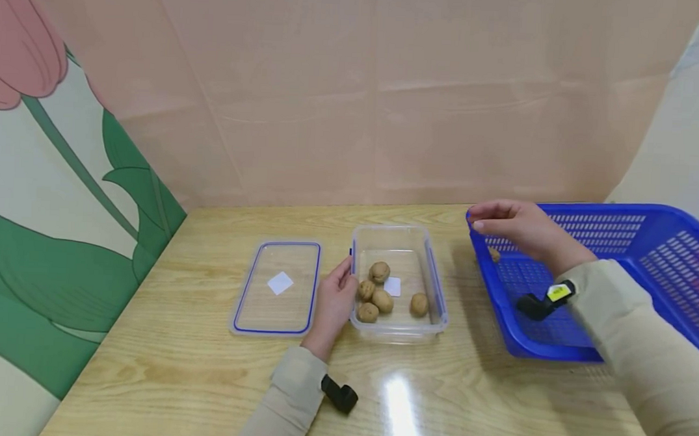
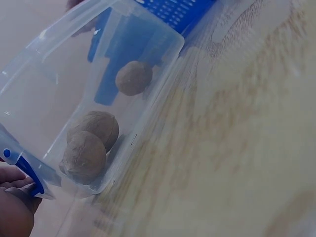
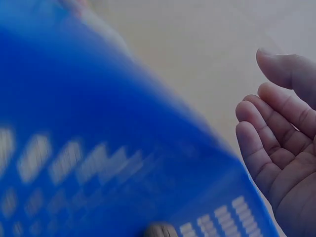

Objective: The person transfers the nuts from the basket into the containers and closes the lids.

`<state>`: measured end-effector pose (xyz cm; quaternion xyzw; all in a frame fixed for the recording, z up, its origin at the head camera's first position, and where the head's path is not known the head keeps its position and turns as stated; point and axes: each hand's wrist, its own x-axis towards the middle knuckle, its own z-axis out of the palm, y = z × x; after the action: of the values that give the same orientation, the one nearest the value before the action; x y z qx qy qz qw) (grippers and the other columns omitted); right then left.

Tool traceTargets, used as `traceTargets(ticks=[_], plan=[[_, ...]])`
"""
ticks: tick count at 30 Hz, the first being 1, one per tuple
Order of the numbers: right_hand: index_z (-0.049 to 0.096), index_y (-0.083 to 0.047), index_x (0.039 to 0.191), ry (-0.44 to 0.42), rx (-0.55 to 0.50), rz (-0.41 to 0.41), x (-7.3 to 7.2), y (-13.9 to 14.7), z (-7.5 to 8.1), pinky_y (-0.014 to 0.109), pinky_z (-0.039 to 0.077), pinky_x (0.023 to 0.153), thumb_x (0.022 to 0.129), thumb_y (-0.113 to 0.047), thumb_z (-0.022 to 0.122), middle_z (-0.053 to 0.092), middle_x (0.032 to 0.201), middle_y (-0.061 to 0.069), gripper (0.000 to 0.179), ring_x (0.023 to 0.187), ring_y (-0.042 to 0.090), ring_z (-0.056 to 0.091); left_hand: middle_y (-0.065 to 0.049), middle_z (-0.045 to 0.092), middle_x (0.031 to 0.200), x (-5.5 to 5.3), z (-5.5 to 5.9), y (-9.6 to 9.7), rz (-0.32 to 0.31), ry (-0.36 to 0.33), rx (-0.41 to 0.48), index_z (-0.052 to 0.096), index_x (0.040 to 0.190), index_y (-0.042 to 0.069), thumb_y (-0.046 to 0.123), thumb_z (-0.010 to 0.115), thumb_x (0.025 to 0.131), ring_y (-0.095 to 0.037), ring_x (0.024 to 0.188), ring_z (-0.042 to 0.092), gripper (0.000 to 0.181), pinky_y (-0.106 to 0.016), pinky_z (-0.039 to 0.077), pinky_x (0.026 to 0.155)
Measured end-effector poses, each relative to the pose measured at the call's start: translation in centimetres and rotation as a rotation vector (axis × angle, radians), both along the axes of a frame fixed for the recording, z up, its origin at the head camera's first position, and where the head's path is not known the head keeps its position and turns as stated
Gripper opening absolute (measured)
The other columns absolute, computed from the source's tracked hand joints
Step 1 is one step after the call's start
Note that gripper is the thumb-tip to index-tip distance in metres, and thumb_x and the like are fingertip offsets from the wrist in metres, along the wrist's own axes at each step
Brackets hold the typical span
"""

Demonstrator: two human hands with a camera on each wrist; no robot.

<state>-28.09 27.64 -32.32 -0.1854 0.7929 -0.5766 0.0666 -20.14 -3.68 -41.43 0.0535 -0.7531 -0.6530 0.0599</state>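
Note:
Several walnuts (image 1: 379, 271) lie in a clear plastic food container (image 1: 437, 280), most of them toward its left side. At that side my left hand (image 1: 333, 302) holds the container, its fingers and thumb at a blue-edged clip (image 2: 30, 174). My right hand (image 1: 519, 227) is over the left rim of a blue plastic basket (image 1: 500, 309), with its fingers bent loosely and nothing in the palm. A single walnut (image 1: 493, 255) sits inside the basket near its left wall, below this hand; part of it also shows at the bottom of the right wrist view.
Left of the container a clear lid (image 1: 277, 260) with a blue seal lies flat on the wooden table (image 1: 161, 366). A pinkish sheet (image 1: 343, 100) hangs behind the table. The basket takes up the right side, partly covered by the right sleeve (image 1: 631, 341).

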Motion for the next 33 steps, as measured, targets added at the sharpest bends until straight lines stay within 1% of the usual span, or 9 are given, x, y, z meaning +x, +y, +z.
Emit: traceTargets(ticks=[5,13,16,19,22,25,28,30,33], plan=[[0.063,-0.007,0.113,-0.022,0.103,-0.087,-0.4,1.7,-0.7,0.015,0.05,0.076,0.085,-0.012,0.065,0.067,0.092,-0.013,0.029,0.087,0.003,0.061,-0.012,0.047,0.137,0.0,0.0,0.0,0.008,0.003,-0.003,0.046,0.135,0.008,0.007,0.048,0.088,-0.02,0.124,0.048,0.047,-0.024,0.044,0.099],[0.057,0.001,0.118,-0.046,0.186,-0.125,-1.2,3.4,-1.6,0.015,0.05,0.076,0.084,-0.018,0.067,0.066,0.09,-0.014,0.041,0.087,0.002,0.06,-0.012,0.048,0.137,0.1,0.1,-0.1,0.009,0.002,-0.019,0.047,0.135,0.009,0.008,0.048,0.088,-0.02,0.124,0.049,0.047,-0.024,0.044,0.099],[0.055,0.004,0.12,-0.063,0.233,-0.118,-1.6,3.9,-2.0,0.015,0.049,0.076,0.084,-0.021,0.068,0.066,0.09,-0.014,0.046,0.087,0.002,0.061,-0.012,0.048,0.136,0.1,0.0,-0.1,0.009,0.006,-0.026,0.047,0.135,0.009,0.008,0.048,0.088,-0.02,0.123,0.049,0.047,-0.024,0.045,0.099],[0.053,0.006,0.121,-0.065,0.29,-0.082,-2.0,4.5,-2.6,0.013,0.049,0.076,0.084,-0.023,0.067,0.066,0.093,-0.014,0.049,0.087,0.0,0.06,-0.012,0.049,0.136,0.0,-0.1,-0.2,0.012,0.011,-0.031,0.048,0.134,0.01,0.009,0.048,0.088,-0.02,0.123,0.05,0.046,-0.024,0.045,0.099],[0.052,0.008,0.122,-0.074,0.312,-0.046,-2.3,5.0,-3.2,0.012,0.048,0.076,0.084,-0.021,0.068,0.065,0.094,-0.016,0.051,0.088,-0.002,0.059,-0.012,0.05,0.135,0.0,-0.1,-0.1,0.015,0.021,-0.027,0.048,0.134,0.009,0.009,0.048,0.088,-0.02,0.122,0.05,0.046,-0.024,0.045,0.099],[0.052,0.008,0.121,-0.084,0.31,-0.018,-2.5,5.3,-3.5,0.011,0.048,0.076,0.083,-0.017,0.068,0.065,0.096,-0.017,0.048,0.089,-0.003,0.059,-0.012,0.049,0.136,-0.1,-0.1,-0.1,0.008,0.02,-0.021,0.048,0.134,0.009,0.009,0.048,0.088,-0.02,0.123,0.049,0.046,-0.025,0.044,0.099],[0.053,0.009,0.121,-0.087,0.323,0.006,-2.7,5.5,-3.9,0.009,0.047,0.078,0.081,-0.013,0.069,0.067,0.1,-0.013,0.048,0.09,-0.004,0.058,-0.011,0.048,0.137,0.0,-0.1,-0.1,0.001,0.019,-0.016,0.047,0.134,0.008,0.009,0.048,0.088,-0.02,0.124,0.048,0.046,-0.025,0.044,0.1],[0.053,0.01,0.121,-0.09,0.342,0.017,-2.8,5.7,-4.2,0.009,0.046,0.078,0.081,-0.012,0.07,0.067,0.103,-0.007,0.049,0.09,-0.006,0.057,-0.011,0.047,0.137,0.0,-0.1,-0.1,-0.001,0.018,-0.015,0.047,0.135,0.009,0.01,0.048,0.088,-0.02,0.124,0.048,0.046,-0.025,0.044,0.1],[0.052,0.011,0.121,-0.095,0.379,0.008,-3.0,6.1,-4.7,0.007,0.044,0.078,0.079,-0.012,0.071,0.067,0.107,-0.001,0.051,0.088,-0.008,0.056,-0.012,0.048,0.137,0.0,-0.2,-0.1,-0.001,0.028,-0.02,0.048,0.134,0.008,0.01,0.048,0.088,-0.02,0.124,0.048,0.046,-0.025,0.044,0.099]])
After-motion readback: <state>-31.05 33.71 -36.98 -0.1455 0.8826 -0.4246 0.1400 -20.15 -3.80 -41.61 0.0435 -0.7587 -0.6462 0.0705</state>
